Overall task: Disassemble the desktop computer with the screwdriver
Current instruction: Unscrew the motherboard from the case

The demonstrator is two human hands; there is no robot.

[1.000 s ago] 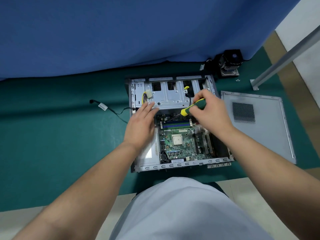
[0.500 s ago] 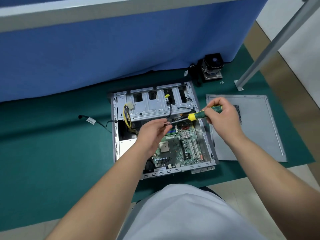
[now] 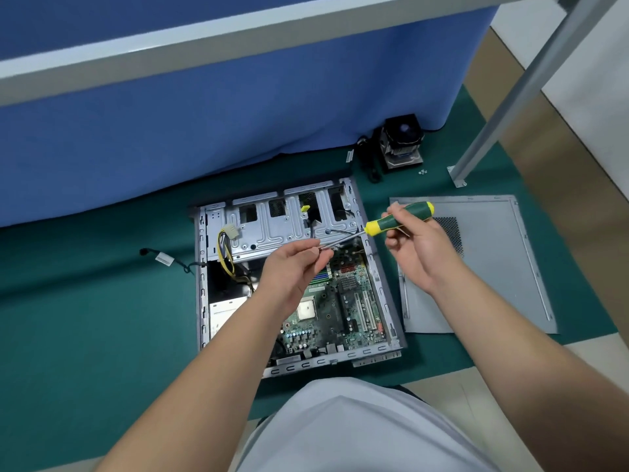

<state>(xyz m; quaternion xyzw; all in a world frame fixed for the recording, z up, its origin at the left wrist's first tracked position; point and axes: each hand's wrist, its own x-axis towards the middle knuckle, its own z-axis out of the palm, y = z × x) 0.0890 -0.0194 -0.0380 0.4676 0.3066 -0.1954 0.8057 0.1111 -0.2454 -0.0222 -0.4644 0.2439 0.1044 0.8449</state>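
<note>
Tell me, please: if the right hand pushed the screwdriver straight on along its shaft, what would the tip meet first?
The left hand. The right hand holds the screwdriver with its shaft pointing left and slightly down, and the tip already sits at the left fingers, above the open computer case. Whether they touch the tip is unclear.

We have lifted the screwdriver (image 3: 394, 222) out of the computer case (image 3: 381, 277): a second ago its tip was down by the memory slots, and now it lies nearly level above the case. Our right hand (image 3: 417, 243) has drawn off to the right with the handle, over the case's right wall. Our left hand (image 3: 292, 267) has left the drive cage and now pinches the shaft near its tip.
</note>
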